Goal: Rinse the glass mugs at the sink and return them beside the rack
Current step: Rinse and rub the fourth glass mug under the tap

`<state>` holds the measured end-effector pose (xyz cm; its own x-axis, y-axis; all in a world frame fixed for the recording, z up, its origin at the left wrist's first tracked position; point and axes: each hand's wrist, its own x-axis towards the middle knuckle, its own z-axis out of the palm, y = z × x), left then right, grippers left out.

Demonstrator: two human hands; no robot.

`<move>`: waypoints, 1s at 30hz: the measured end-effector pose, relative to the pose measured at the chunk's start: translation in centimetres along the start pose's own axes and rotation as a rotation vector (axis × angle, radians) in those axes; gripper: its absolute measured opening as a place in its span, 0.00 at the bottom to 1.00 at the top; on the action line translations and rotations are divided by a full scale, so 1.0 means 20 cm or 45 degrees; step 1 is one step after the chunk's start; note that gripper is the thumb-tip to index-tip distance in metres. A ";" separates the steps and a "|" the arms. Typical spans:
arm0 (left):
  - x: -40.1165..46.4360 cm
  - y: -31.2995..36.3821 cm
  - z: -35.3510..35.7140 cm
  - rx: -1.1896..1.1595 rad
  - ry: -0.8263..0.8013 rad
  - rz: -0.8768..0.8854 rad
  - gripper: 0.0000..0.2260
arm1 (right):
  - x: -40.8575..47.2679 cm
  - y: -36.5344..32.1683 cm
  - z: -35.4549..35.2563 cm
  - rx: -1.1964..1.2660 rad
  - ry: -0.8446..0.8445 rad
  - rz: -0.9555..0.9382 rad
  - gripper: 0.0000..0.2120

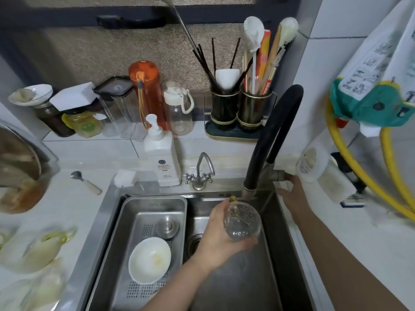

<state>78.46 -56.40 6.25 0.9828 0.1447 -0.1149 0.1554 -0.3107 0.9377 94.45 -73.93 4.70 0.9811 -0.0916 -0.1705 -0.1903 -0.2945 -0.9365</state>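
A left hand (216, 234) grips a glass mug (242, 221) under the faucet (267, 142), long axis tilted, mouth toward it; right hand (292, 194) beside the faucet, grip unclear.

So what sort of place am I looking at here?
Most likely a home kitchen: a steel sink with a black faucet, a utensil holder with chopsticks and brushes, and the left hand holding a glass mug under the spout.

The left hand (219, 234) gripped a mug (242, 221), fingers curled beneath it (forearm angled up from below). The right hand (292, 194) reached forward, arm extended.
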 end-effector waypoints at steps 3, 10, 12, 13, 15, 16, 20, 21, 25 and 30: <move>0.01 0.01 0.00 -0.004 0.012 0.006 0.46 | 0.05 -0.04 0.00 -0.008 0.133 0.085 0.27; 0.02 0.03 -0.02 -0.053 0.007 -0.053 0.45 | 0.00 -0.09 0.04 0.032 -0.019 0.134 0.31; 0.00 0.03 -0.01 -0.061 0.009 -0.030 0.44 | -0.05 -0.09 0.03 0.026 -0.112 0.116 0.31; 0.00 0.04 -0.01 -0.068 0.011 -0.029 0.43 | -0.09 -0.09 0.03 0.029 -0.169 0.114 0.32; -0.01 0.03 0.00 -0.081 0.019 -0.015 0.38 | -0.21 -0.07 0.07 0.043 -0.301 0.123 0.32; -0.01 0.02 -0.01 -0.062 0.037 0.008 0.34 | -0.29 -0.05 0.09 0.052 -0.358 0.115 0.31; -0.05 -0.01 -0.04 -0.055 0.120 0.038 0.38 | -0.63 0.00 0.11 0.187 -0.353 0.110 0.23; -0.07 0.00 -0.05 -0.044 0.145 0.055 0.36 | -0.72 0.01 0.12 0.218 -0.309 0.063 0.21; -0.13 0.00 -0.12 -0.130 0.186 0.032 0.25 | -1.00 0.04 0.23 0.216 -0.258 -0.030 0.30; -0.24 -0.03 -0.17 -0.137 0.043 -0.115 0.51 | -1.17 0.12 0.33 -0.035 -0.145 -0.216 0.45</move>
<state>73.23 -53.78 7.33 0.9612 0.1993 -0.1909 0.2295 -0.1929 0.9540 71.27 -66.27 4.39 0.9965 0.0693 -0.0463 -0.0216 -0.3226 -0.9463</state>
